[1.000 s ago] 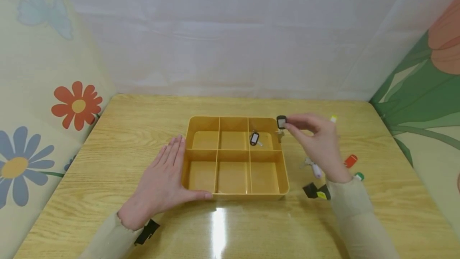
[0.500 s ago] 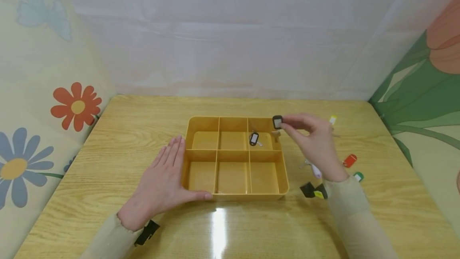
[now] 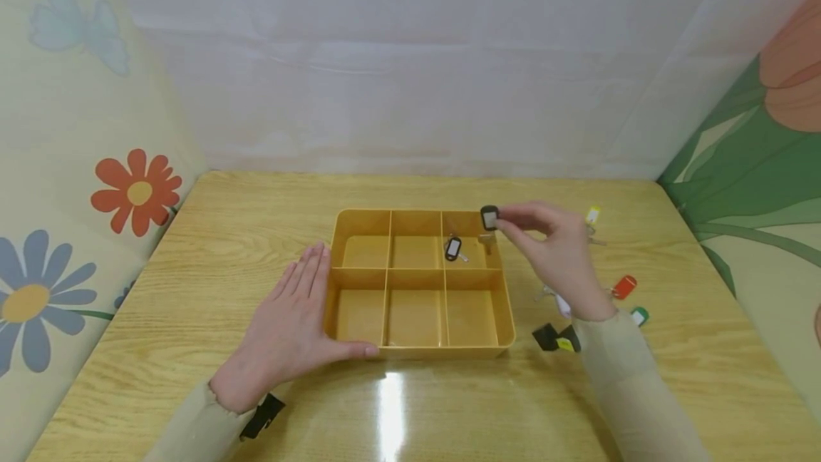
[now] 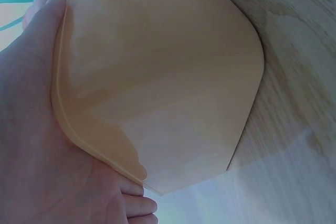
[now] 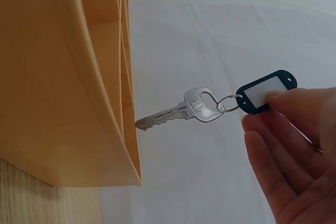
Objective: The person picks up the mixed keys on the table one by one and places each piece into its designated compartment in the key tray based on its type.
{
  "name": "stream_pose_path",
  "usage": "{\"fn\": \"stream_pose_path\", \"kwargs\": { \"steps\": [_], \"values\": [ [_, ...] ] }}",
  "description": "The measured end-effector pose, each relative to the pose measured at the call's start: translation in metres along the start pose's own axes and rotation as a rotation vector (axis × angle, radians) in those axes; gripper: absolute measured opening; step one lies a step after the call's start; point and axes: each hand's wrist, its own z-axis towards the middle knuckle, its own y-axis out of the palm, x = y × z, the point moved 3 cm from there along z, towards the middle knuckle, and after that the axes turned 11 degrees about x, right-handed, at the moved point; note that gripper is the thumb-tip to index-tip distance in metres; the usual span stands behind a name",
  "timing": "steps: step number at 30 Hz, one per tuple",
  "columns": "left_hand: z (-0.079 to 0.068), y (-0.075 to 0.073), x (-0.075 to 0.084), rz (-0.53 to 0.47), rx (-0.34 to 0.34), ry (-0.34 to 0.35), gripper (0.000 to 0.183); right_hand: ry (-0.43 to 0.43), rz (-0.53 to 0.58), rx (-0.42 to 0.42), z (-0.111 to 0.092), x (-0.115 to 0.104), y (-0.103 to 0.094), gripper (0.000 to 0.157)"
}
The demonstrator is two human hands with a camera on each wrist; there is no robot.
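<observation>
A yellow box (image 3: 417,351) with six-way dividers stands on the wooden table. My left hand (image 3: 288,323) lies against its left side, fingers straight and thumb along the front rim; in the left wrist view the palm meets the rim of the box (image 4: 157,77). My right hand (image 3: 554,248) pinches a black key tag (image 3: 489,218) between thumb and fingers above the back right compartment. From that tag (image 5: 266,92) a silver key (image 5: 202,106) hangs by a ring, its tip at the box rim in the right wrist view. Another black key tag (image 3: 452,248) with a key lies inside that compartment.
Right of the box lie keys with a yellow tag (image 3: 593,215), a red tag (image 3: 625,286), a green tag (image 3: 639,316) and a pale tag (image 3: 563,306), partly hidden by the right hand. Black straps hang at both wrists. Flower-printed panels flank the table.
My right hand has shifted slightly left with the key and black tag, from beside the box's right rim to over the back right compartment. The left hand has stayed in place.
</observation>
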Motion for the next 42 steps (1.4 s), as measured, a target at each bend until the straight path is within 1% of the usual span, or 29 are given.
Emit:
{"fn": "stream_pose_path", "kwargs": {
  "steps": [7, 12, 20, 32, 36, 42],
  "values": [
    [-0.001, 0.001, 0.0, 0.001, -0.004, -0.004, 0.148, 0.008, -0.044, -0.011, 0.001, 0.0, 0.002, 0.02],
    [-0.001, 0.002, 0.0, 0.001, -0.002, -0.005, 0.148, 0.022, -0.012, -0.032, 0.002, 0.004, 0.004, 0.02],
    [-0.001, 0.002, 0.0, 0.003, -0.002, -0.003, 0.147, 0.042, 0.0, -0.049, 0.004, 0.006, 0.006, 0.02],
    [-0.001, 0.0, 0.0, 0.006, 0.009, -0.001, 0.147, 0.069, -0.001, -0.065, 0.005, 0.012, 0.009, 0.019],
    [0.0, 0.0, 0.0, 0.008, 0.011, 0.001, 0.147, 0.069, 0.005, -0.071, 0.005, 0.015, 0.011, 0.019],
    [0.0, 0.001, -0.001, 0.009, 0.008, 0.001, 0.148, 0.092, -0.002, -0.083, 0.002, 0.02, 0.011, 0.02]
  ]
}}
